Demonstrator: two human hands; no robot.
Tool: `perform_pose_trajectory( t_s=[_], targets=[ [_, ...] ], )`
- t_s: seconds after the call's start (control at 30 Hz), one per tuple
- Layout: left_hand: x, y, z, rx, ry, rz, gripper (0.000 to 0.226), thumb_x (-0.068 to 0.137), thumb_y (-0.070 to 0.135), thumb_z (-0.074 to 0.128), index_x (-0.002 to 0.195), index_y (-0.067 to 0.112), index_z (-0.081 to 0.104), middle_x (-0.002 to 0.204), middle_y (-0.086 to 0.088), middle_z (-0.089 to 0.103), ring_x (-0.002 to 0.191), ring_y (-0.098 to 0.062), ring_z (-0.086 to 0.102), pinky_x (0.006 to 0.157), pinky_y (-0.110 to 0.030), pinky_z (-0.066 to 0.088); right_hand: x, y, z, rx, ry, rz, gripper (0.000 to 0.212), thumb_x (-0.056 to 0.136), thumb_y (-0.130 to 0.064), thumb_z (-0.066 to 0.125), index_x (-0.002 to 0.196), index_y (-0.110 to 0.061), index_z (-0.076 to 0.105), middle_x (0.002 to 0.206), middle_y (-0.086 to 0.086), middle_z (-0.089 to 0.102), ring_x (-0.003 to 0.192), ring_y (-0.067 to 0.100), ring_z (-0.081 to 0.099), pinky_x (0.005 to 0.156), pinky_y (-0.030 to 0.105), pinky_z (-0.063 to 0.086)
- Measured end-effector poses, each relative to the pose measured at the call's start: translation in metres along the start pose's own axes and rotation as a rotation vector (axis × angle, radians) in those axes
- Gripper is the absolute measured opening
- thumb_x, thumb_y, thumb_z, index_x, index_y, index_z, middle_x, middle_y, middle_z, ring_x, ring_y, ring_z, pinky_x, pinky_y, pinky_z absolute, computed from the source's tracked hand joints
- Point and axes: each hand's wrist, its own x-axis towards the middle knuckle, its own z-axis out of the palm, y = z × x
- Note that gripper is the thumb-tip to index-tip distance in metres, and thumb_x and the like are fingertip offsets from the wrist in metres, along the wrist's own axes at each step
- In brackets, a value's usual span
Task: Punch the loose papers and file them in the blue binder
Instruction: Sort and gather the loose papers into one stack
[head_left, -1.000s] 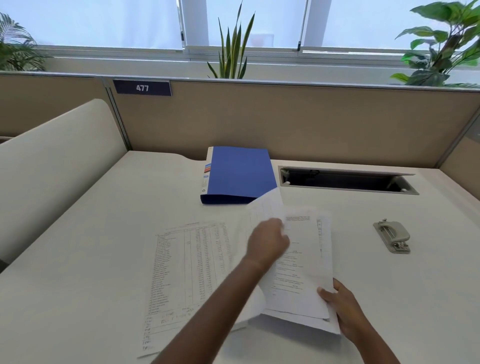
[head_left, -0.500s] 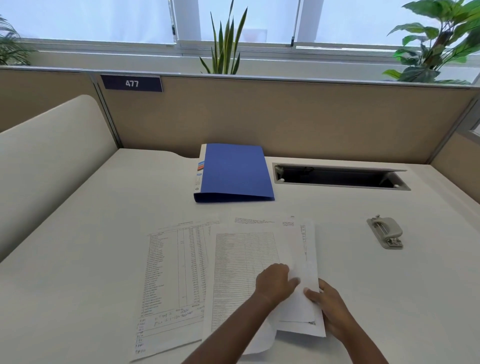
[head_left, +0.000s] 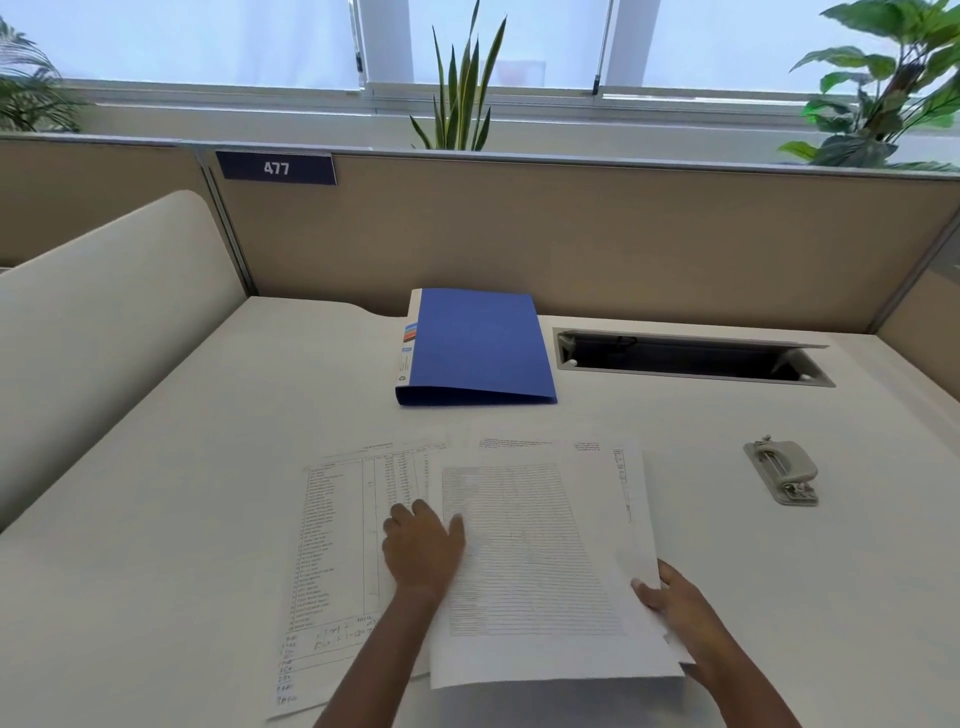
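Note:
Loose printed papers lie on the white desk in front of me: one table sheet (head_left: 337, 545) on the left and a stack of sheets (head_left: 535, 551) overlapping its right side. My left hand (head_left: 423, 551) lies flat, fingers spread, across the stack's left edge and the left sheet. My right hand (head_left: 680, 608) grips the stack's lower right edge, thumb on top. The blue binder (head_left: 478, 345) lies closed farther back, beyond the papers. A grey hole punch (head_left: 784, 470) sits to the right, apart from both hands.
An open cable slot (head_left: 691, 358) is sunk into the desk right of the binder. A beige partition (head_left: 571, 234) closes the back, and a cream side panel (head_left: 104, 322) rises on the left. Plants stand behind the partition.
My left hand turned a lifted sheet over and laid it down, then slid left to the stack's left edge. The right hand stayed at the stack's lower right corner. The stack now lies flat.

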Motion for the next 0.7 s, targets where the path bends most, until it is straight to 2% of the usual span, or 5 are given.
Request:
perform_pose_trajectory(
  t_s=[0.17, 0.33, 0.47, 0.53, 0.7],
  targets=[
    [0.003, 0.005, -0.007, -0.982, -0.371, -0.057, 0.044, 0.089, 0.017, 0.059, 0.128, 0.001, 0.047, 0.129, -0.016, 0.057, 0.113, -0.030, 0.058, 0.100, -0.045, 0.047, -0.007, -0.010, 0.004, 0.002, -0.089, -0.023, 0.030, 0.091, -0.008, 0.053, 0.121, -0.014, 0.057, 0.103, 0.007, 0.070, 0.091, 0.026, 0.067, 0.077, 0.039, 0.054],
    [0.000, 0.016, -0.006, -0.903, -0.237, 0.109, 0.042, 0.089, 0.009, 0.058, 0.130, 0.005, 0.048, 0.128, -0.012, 0.058, 0.114, -0.027, 0.057, 0.100, -0.040, 0.047, -0.013, -0.026, 0.009, 0.059, -0.005, 0.017, 0.051, 0.092, -0.056, 0.029, 0.103, -0.016, 0.059, 0.083, 0.002, 0.063, 0.075, 0.019, 0.060, 0.058, 0.028, 0.046],
    [-0.001, 0.033, -0.018, -0.941, -0.061, 0.299, 0.027, 0.090, 0.012, 0.055, 0.118, 0.010, 0.054, 0.111, -0.006, 0.063, 0.101, -0.025, 0.062, 0.082, -0.030, 0.053, -0.012, -0.038, 0.012, -0.061, 0.055, -0.326, 0.028, 0.094, -0.028, 0.049, 0.117, -0.014, 0.056, 0.111, 0.007, 0.065, 0.094, 0.020, 0.063, 0.078, 0.028, 0.053],
    [-0.001, 0.042, -0.033, -1.057, -0.046, 0.407, 0.024, 0.089, 0.009, 0.057, 0.112, 0.016, 0.056, 0.105, -0.003, 0.064, 0.094, -0.020, 0.064, 0.077, -0.025, 0.055, -0.012, -0.047, 0.009, -0.040, 0.107, -0.463, 0.024, 0.090, -0.010, 0.057, 0.112, -0.017, 0.056, 0.105, 0.006, 0.066, 0.087, 0.014, 0.064, 0.064, 0.016, 0.057],
    [0.003, 0.047, -0.055, -1.135, -0.187, 0.566, 0.032, 0.083, 0.010, 0.066, 0.098, 0.035, 0.055, 0.095, 0.016, 0.064, 0.079, 0.004, 0.068, 0.062, -0.011, 0.055, -0.012, -0.060, 0.005, 0.025, 0.136, -0.593, 0.028, 0.088, -0.013, 0.058, 0.110, -0.030, 0.053, 0.098, -0.017, 0.065, 0.084, -0.004, 0.065, 0.067, 0.012, 0.054]
  ],
)
